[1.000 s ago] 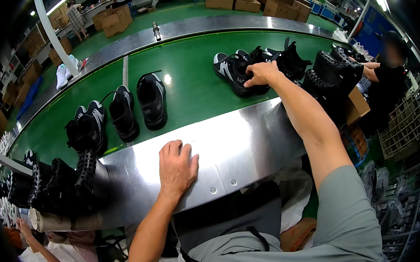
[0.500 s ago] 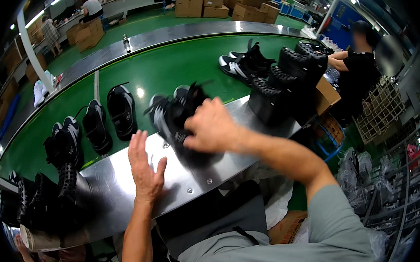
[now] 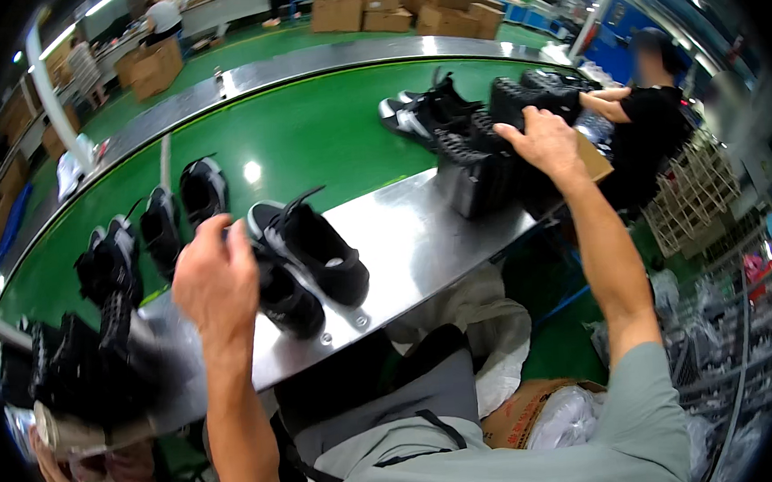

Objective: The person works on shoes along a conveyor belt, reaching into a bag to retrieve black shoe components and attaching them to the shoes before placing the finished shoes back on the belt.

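Note:
My left hand (image 3: 216,275) is over the metal table edge with fingers bent; its fingertips are hidden, so whether it grips anything is unclear. Right beside it a black shoe (image 3: 290,303) stands partly covered by the hand. Its mate, a black shoe with a grey-white toe and loose lace (image 3: 323,256), is next to it, opening upward. My right hand (image 3: 545,143) reaches to the right with thumb and fingers apart, over a group of black blocky pieces with knobbly edges (image 3: 471,177). Contact there cannot be made out.
Further left stand more black shoes (image 3: 204,193) on the green surface, and black knobbly pieces (image 3: 76,357) at the near left. A black-and-white pair (image 3: 427,117) sits beyond the right group. A person in black (image 3: 660,132) works at the right, near a wire rack (image 3: 705,192).
My right hand has let go of the pair of shoes and moved right to the black pieces. The shoes now stand on the metal edge, turned. My left hand has shifted left and bent its fingers.

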The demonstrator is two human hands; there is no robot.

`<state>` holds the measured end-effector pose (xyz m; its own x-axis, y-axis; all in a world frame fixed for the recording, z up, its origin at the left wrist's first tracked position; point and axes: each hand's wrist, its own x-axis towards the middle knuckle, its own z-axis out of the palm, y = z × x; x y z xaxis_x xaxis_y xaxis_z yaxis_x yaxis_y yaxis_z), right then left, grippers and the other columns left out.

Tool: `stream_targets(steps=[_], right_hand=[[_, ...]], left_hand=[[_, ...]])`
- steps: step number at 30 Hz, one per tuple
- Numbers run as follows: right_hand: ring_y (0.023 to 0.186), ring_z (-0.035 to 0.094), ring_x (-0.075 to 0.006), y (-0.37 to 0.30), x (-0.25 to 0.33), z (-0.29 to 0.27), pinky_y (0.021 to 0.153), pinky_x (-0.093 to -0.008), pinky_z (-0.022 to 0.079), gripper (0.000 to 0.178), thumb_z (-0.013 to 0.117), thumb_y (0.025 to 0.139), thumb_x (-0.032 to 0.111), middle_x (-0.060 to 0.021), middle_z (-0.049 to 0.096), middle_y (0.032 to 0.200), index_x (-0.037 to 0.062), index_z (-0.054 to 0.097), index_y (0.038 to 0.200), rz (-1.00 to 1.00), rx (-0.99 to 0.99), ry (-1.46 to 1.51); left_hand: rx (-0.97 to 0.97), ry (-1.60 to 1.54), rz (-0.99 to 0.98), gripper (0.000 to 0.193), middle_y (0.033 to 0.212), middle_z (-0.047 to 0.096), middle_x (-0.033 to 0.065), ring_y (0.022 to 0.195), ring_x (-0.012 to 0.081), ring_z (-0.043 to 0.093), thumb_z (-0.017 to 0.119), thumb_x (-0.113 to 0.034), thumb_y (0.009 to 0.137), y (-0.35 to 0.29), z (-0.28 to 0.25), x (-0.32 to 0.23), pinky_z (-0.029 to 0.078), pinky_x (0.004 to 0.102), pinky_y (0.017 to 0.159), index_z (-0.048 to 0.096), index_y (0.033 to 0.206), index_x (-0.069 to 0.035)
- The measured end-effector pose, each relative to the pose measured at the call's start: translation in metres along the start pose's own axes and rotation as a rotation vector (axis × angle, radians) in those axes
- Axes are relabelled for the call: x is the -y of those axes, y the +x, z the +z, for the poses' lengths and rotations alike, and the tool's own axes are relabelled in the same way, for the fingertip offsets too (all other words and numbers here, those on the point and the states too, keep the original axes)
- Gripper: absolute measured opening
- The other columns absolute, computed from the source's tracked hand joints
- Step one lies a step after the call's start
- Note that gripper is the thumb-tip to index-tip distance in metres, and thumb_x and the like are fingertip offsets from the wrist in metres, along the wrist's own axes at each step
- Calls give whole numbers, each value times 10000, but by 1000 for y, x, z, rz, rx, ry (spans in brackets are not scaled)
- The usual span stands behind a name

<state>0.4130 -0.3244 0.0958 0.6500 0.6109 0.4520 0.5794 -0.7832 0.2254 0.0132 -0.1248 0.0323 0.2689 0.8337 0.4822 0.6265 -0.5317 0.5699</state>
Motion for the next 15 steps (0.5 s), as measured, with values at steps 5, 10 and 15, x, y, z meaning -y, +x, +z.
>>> stream_targets(steps=[5, 10, 15], right_hand=[[1017, 711, -397, 11, 2, 1, 862, -508, 558, 694, 575, 921, 655, -241, 733, 1045, -13, 757, 975, -72, 171, -18], [987, 722, -389, 5, 16, -11, 835, -510, 562, 683, 586, 912, 662, -221, 741, 1036, 10, 754, 1027, -72, 195, -128], [895, 723, -422, 0, 7, -17, 776, -516, 566, 608, 598, 938, 608, -217, 732, 912, 7, 690, 914, -69, -22, -98]], left_hand=[[300, 12, 400, 322, 939, 692, 146, 948, 354, 645, 774, -295, 832, 21, 22, 2, 510, 440, 884, 746, 1018, -34], [239, 173, 353, 276, 908, 683, 181, 915, 378, 660, 752, -264, 823, 18, 50, -3, 532, 480, 836, 697, 890, -2], [328, 46, 311, 202, 904, 697, 232, 920, 405, 676, 657, -142, 825, 26, 63, 2, 532, 480, 843, 687, 910, 39]])
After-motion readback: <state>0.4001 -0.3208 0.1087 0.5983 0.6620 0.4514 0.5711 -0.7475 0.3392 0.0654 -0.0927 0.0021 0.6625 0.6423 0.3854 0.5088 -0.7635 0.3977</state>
